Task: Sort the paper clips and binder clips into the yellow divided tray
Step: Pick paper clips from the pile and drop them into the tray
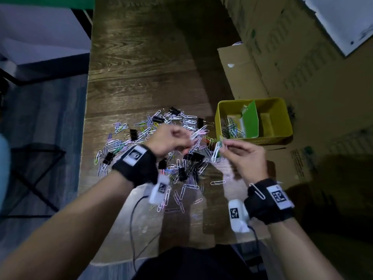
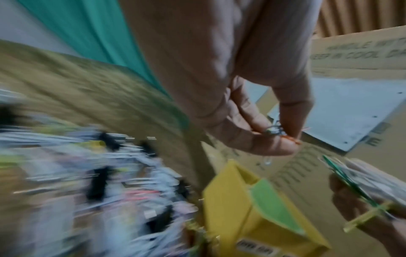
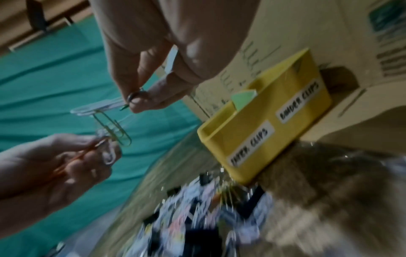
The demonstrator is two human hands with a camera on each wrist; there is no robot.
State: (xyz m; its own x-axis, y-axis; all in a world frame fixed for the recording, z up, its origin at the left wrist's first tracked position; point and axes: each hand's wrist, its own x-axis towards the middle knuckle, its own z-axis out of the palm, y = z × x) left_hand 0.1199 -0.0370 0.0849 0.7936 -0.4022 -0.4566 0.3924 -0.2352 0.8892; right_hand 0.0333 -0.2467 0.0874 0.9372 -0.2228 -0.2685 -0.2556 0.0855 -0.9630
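A pile of paper clips in several colours, mixed with black binder clips, lies on the wooden table. To its right stands the yellow divided tray with a green divider; paper clips lie in its left compartment. Both hands hover above the pile. My left hand pinches an orange and a white paper clip. My right hand pinches white paper clips, and a green one dangles from them, linked between the two hands.
Cardboard boxes stand behind and to the right of the tray. Labels on the tray front read paper clips and binder clips. A loose clip hangs on my right wrist strap. Cables run off the table's near edge.
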